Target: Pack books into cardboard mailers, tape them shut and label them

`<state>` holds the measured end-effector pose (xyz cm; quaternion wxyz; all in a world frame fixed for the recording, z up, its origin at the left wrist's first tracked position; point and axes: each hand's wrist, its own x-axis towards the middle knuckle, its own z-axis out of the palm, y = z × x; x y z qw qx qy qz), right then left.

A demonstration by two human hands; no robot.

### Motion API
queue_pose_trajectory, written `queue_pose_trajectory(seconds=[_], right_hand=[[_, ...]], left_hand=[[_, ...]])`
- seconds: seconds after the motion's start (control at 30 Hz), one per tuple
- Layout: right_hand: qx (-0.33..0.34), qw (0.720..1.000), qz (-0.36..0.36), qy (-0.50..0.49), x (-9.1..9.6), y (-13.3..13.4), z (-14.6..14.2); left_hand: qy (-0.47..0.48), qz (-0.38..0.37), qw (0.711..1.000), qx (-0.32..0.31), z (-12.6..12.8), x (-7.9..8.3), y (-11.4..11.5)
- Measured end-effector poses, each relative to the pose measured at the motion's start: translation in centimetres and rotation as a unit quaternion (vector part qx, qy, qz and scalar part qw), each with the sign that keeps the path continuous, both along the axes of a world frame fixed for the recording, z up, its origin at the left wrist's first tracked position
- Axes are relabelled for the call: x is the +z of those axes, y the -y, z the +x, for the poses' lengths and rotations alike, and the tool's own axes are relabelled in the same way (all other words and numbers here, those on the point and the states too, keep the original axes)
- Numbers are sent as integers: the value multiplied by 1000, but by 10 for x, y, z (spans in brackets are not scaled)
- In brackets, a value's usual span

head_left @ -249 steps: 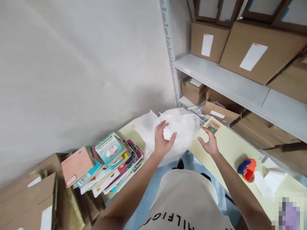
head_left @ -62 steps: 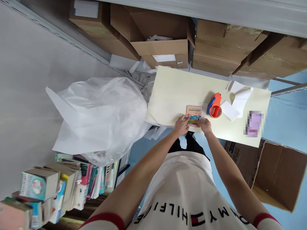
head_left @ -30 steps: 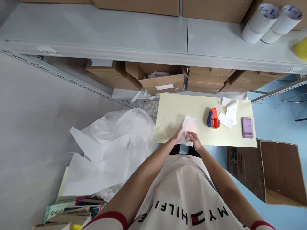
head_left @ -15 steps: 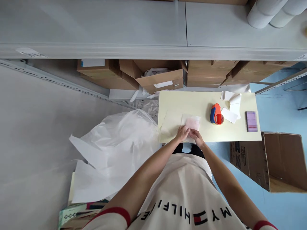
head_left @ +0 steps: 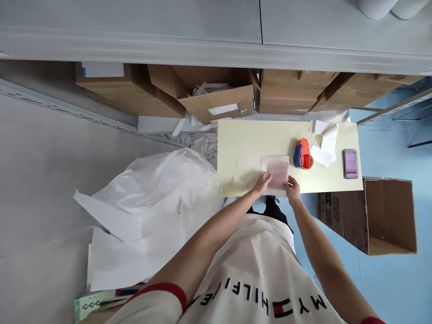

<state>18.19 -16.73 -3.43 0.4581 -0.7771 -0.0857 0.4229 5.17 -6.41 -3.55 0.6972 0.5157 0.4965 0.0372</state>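
A flat pink packet in a translucent white wrapping lies over the front part of the cream table. My left hand is closed on its left edge, thumb on top. At its lower right edge, my right hand pinches the wrapping. Just to the right of the packet stands a red and blue tape dispenser, touched by neither hand. What exactly the pink contents are, I cannot make out.
White papers and a purple box lie on the table's right side. A large heap of white plastic film is at the left. An open carton stands at right. Cartons fill the shelf behind.
My hands have moved apart, from close together on the packet's lower part to its two side edges. The packet has shifted slightly right and more of the pink shows.
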Motion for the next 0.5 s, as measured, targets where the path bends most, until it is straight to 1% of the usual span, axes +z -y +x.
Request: queue_pose_trajectory(seconds=[0.1, 0.2, 0.27, 0.33, 0.43, 0.5], right_hand=[[41, 998, 18, 45, 17, -2, 6], [106, 989, 12, 98, 23, -11, -7], [148, 981, 9, 123, 21, -19, -23], [177, 976, 11, 129, 14, -25, -39], [199, 974, 18, 105, 2, -30, -57], [201, 973, 9, 111, -5, -28, -60]], left_hand=[[51, -39, 998, 7, 6, 5, 3], [96, -73, 992, 48, 3, 9, 1], [113, -82, 986, 90, -5, 12, -3], [124, -86, 981, 124, -14, 14, -6], [118, -83, 978, 153, -28, 12, -9], [85, -67, 981, 162, -34, 8, -10]])
